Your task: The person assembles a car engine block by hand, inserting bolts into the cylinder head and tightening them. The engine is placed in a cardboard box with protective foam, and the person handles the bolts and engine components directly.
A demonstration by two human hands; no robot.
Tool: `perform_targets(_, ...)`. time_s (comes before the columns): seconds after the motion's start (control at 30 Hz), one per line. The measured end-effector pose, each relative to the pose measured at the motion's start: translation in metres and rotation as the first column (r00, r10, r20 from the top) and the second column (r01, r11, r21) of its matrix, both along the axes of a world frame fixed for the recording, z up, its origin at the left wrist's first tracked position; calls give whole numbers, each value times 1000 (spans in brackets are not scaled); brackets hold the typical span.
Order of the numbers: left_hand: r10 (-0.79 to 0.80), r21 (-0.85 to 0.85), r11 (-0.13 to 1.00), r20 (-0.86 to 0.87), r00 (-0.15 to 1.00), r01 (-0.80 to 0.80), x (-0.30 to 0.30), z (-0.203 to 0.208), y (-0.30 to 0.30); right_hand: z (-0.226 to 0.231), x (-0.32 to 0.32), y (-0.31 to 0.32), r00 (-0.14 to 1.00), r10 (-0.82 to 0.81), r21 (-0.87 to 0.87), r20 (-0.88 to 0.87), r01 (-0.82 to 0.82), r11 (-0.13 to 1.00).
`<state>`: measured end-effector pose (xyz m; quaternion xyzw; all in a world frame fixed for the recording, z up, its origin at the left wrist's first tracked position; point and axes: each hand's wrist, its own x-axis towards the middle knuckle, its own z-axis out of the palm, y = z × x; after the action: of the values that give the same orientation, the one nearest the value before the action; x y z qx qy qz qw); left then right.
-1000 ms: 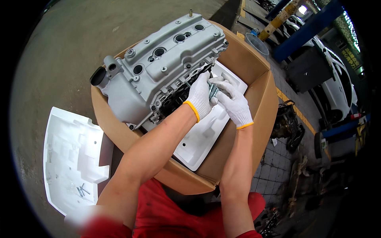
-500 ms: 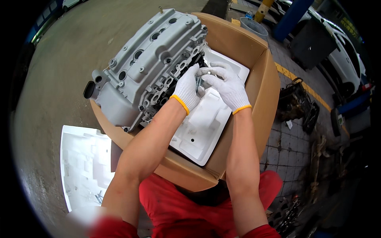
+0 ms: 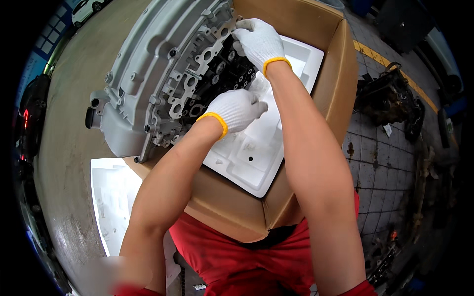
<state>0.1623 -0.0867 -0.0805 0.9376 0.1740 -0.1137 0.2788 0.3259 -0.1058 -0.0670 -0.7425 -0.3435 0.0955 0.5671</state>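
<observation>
one engine point(image 3: 170, 66), top cut off; left hand point(image 3: 233, 109), grip hidden

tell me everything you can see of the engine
The engine looks like matt grey cast metal, with a ribbed top cover, a black cap at its near left end, and a row of holes along the side facing the hands, above a darker black part. It sits slanted over the left of the cardboard box; its far end is cut off and its underside hidden. The right hand appears to touch that side.
</observation>
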Motion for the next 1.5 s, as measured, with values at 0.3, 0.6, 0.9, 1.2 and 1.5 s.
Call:
perform_targets(0.3, -37, 20, 999, -198, 979, 41, 4, -5, 0, -4, -23, 9, 995, 2, -138, 104, 13, 990)
perform_targets(0.6, -65, 46, 996, -175, 982, 74, 5, -8, 2, -5, -28, 7, 991, -31, 48, 127, 25, 999)
perform_targets(0.9, -101, 69, 991, -165, 981, 114, 3, -1, 4, -19, -33, 18, 999, -4, 159, -54, 12, 987)
perform_targets(1.2, -66, 82, 994, -103, 992, 75, 3, -16, 9, -24, -43, 21, 993, -107, 51, -40, 109, 993)
perform_targets(1.5, -70, 75, 994, -75, 995, 76, 0, -10, 7, -14, -45, 17, 990, -130, -33, 48, 131, 991)
